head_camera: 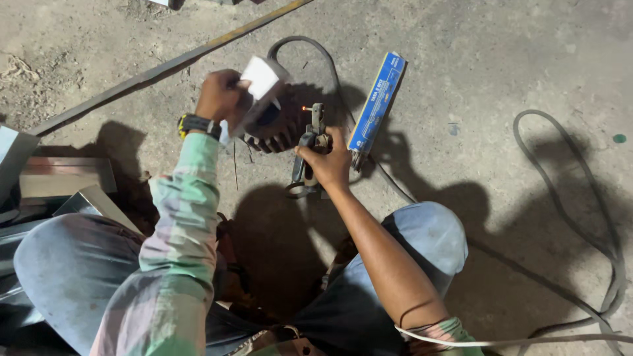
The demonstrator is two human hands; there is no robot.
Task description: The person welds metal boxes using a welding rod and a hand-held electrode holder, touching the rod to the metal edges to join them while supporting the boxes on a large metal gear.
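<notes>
My left hand (221, 97) holds a hand-held welding shield (264, 89) with a pale top over a dark ribbed metal part (273, 135) on the concrete floor. My right hand (326, 161) grips a welding electrode holder (308, 155), whose rod tip (304, 108) glows orange right beside the ribbed part. A black watch with a yellow edge (196, 124) sits on my left wrist. A blue box of welding rods (377, 102) lies just right of my right hand.
A thick cable (580, 217) loops across the floor on the right, and another curves behind the ribbed part. A long flat steel bar (165, 66) runs diagonally at the upper left. Metal sections (62, 178) lie at the left. My knees are at the bottom.
</notes>
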